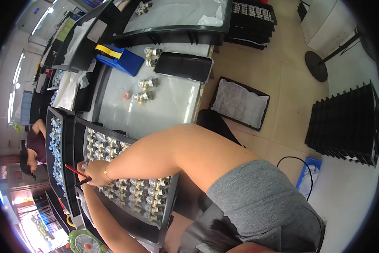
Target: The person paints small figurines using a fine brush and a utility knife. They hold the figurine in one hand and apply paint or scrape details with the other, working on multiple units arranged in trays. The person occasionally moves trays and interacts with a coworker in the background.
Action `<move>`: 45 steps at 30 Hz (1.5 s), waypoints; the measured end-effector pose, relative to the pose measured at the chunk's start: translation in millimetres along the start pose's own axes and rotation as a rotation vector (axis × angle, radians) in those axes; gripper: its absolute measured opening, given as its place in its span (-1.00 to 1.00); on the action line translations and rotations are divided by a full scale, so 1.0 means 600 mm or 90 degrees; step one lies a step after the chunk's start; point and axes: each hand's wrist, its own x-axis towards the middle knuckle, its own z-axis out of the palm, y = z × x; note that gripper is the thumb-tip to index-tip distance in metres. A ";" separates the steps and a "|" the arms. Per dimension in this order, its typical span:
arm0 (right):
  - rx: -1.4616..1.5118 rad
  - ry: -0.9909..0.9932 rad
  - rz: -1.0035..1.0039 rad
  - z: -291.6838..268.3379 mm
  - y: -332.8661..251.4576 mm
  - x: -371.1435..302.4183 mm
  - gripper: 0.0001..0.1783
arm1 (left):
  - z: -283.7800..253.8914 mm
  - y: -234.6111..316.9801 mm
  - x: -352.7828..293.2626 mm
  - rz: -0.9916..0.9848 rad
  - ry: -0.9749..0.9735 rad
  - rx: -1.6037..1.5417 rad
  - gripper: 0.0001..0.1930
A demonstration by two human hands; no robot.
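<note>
Both hands meet over the left edge of a black tray [164, 211] filled with rows of small figurines [134, 196] with clear rounded tops and pale gold parts. My right hand [97, 172], a thin bracelet at its wrist, is closed on a slim red stick [75, 170], like a brush or pen. Close against it is my left hand [82, 170], fingers mostly hidden; it seems closed around a small thing I cannot make out. A dark band-like piece [83, 182] crosses near the left wrist.
A tray of blue figurines [56, 141] adjoins on the left. Loose figurines [148, 83], a blue tape dispenser [122, 61] and a black dish [184, 66] occupy the table. Stacked trays [345, 122] stand right. A green fan [86, 243] is at the lower left; another person [35, 145] sits beyond.
</note>
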 end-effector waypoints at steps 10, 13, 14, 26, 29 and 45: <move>0.174 0.049 -0.057 -0.015 -0.057 -0.011 -0.74 | -0.061 0.064 -0.309 0.151 0.411 -0.643 -0.48; 0.262 0.017 -0.064 -0.029 -0.087 -0.025 -0.76 | -0.048 0.052 -0.431 0.156 0.348 -0.802 -0.42; 0.275 0.002 -0.062 -0.029 -0.092 -0.028 -0.76 | -0.036 0.060 -0.456 0.104 0.352 -0.868 -0.44; 0.549 -0.151 0.102 0.012 -0.075 -0.032 -0.67 | 0.053 0.119 -0.531 0.091 0.229 -1.025 -0.22; 0.377 -0.095 0.059 -0.024 -0.108 -0.040 -0.73 | 0.051 0.103 -0.537 0.230 0.140 -1.031 -0.23; 0.333 -0.178 -0.094 -0.030 -0.110 -0.046 -0.65 | 0.072 0.095 -0.552 0.307 0.280 -0.584 -0.25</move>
